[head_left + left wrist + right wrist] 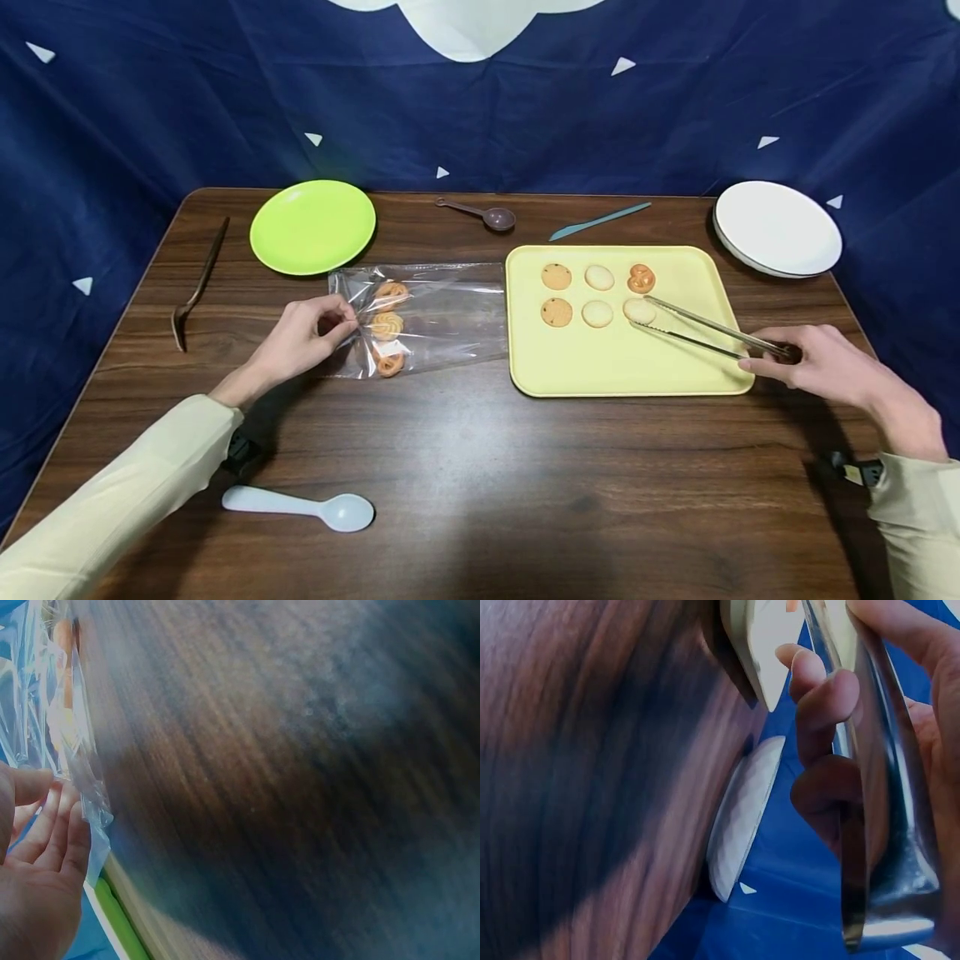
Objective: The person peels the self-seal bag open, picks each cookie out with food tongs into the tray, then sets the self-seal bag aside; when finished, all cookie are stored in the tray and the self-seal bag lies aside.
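My left hand [303,333] pinches the gathered left end of a clear plastic bag [457,321]; the left wrist view shows crinkled film at the fingertips. Inside the bag a swirl cookie [387,326] lies between two pretzel-shaped cookies, one above [391,293] and one below [390,363]. My right hand [825,362] grips metal tongs [701,321] over the yellow tray [630,367]. The tong tips stand on either side of a pale round cookie [639,311]; whether they squeeze it I cannot tell. Several other cookies [597,313] lie on the tray in two rows.
A green plate [312,227] stands at the back left, a white plate [778,227] at the back right. Along the back lie a brown measuring spoon [498,219] and a blue knife [600,221]. A brown fork [198,287] is far left, a white spoon [347,512] in front.
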`<act>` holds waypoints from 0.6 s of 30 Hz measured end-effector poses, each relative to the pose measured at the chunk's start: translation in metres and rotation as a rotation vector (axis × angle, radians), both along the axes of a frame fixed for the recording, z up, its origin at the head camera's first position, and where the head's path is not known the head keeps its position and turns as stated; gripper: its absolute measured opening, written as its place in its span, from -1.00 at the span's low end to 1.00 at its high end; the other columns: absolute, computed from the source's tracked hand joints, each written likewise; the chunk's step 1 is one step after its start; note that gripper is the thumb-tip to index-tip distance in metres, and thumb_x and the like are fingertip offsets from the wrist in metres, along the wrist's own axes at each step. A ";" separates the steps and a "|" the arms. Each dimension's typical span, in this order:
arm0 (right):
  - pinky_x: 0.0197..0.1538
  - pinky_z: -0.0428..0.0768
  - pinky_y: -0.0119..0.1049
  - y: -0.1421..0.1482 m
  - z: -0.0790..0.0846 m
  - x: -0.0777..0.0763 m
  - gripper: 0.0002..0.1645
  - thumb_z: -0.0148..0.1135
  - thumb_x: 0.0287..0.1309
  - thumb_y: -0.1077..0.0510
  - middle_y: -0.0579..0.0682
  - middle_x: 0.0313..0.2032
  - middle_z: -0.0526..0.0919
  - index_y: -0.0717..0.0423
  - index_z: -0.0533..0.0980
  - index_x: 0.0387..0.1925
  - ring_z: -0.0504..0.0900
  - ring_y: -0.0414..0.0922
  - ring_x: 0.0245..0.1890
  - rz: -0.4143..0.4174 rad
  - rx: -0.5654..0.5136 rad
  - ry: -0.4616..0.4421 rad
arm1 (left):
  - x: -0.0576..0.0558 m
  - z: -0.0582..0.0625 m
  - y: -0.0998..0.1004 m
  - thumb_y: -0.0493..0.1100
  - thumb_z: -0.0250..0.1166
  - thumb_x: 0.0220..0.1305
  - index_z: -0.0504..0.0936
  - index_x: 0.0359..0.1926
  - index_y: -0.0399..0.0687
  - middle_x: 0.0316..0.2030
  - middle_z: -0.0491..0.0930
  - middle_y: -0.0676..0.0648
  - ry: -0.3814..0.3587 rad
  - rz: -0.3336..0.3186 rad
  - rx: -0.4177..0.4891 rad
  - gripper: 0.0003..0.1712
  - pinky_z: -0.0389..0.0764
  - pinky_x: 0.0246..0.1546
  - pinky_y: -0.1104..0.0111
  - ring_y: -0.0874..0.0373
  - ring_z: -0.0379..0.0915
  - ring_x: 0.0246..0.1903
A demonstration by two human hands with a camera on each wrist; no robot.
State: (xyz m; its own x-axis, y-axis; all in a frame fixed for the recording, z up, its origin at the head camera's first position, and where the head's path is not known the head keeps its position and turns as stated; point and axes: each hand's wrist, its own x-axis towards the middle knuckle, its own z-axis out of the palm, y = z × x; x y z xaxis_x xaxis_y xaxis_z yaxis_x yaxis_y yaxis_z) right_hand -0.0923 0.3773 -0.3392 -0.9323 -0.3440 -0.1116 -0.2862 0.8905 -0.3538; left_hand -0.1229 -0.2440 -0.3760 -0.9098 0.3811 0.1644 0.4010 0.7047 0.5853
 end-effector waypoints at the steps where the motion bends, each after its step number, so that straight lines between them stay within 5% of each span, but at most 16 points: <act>1: -0.58 0.20 -0.38 0.000 0.001 0.000 -0.79 0.34 0.07 -0.08 -0.26 -0.67 0.33 -0.13 0.49 -0.43 0.27 -0.33 -0.69 -0.002 0.004 -0.001 | 0.000 0.000 0.000 -0.37 0.28 0.17 0.55 -0.38 -0.12 -0.46 0.58 -0.01 -0.001 0.001 0.000 -0.91 0.41 -0.46 0.41 0.18 0.45 -0.46; 8: -0.60 0.18 -0.37 -0.007 0.012 0.002 -0.68 0.44 -0.05 -0.04 -0.26 -0.67 0.33 -0.21 0.40 -0.55 0.25 -0.33 -0.70 -0.015 -0.020 0.039 | 0.000 0.002 0.002 -0.36 0.28 0.17 0.55 -0.38 -0.14 -0.46 0.57 -0.01 -0.028 0.014 0.002 -0.92 0.39 -0.45 0.40 0.17 0.44 -0.46; 18: -0.55 0.31 -0.42 -0.085 0.020 -0.025 -0.81 0.32 0.12 0.04 -0.30 -0.63 0.35 -0.11 0.49 -0.24 0.31 -0.37 -0.65 0.298 -0.118 0.058 | 0.002 0.002 0.002 -0.37 0.27 0.18 0.55 -0.39 -0.13 -0.47 0.58 -0.02 -0.022 0.022 0.010 -0.91 0.41 -0.45 0.35 0.17 0.44 -0.46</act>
